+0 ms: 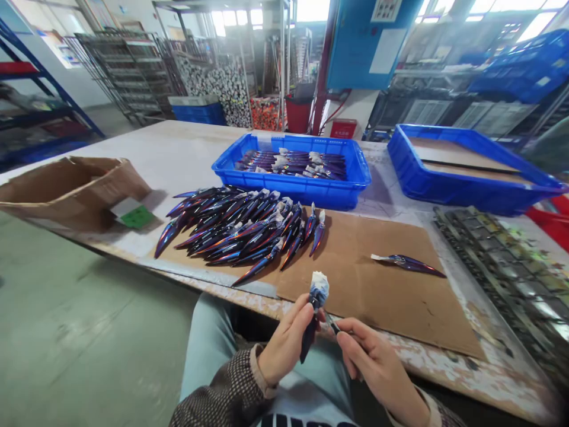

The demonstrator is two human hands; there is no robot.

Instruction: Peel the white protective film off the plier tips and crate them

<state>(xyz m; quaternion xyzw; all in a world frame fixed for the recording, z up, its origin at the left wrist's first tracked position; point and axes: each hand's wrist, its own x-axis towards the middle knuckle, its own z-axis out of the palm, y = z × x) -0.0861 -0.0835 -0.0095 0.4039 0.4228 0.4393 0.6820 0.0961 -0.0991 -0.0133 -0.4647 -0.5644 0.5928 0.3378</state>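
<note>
My left hand [288,339] is closed around a dark, glossy, pointed piece [307,339], its white-wrapped end [319,286] facing up. Between the thumb and fingers of my right hand [373,356] is a small thin tool [332,324] with a dark handle, its tip close to the held piece. Whether the tip touches, I cannot tell. On the table's left half lies a heap of similar purple-blue pointed pieces [240,228], most with white wrapping at one end. One single piece [411,264] rests apart on the cardboard sheet [355,284].
Behind the heap stands a blue bin [288,188] with more pointed pieces. A second blue bin [462,193] holding flat boards is at the right, near a metal rack of fixtures [502,261]. At the left are a cardboard box [66,201] and a green label [137,217].
</note>
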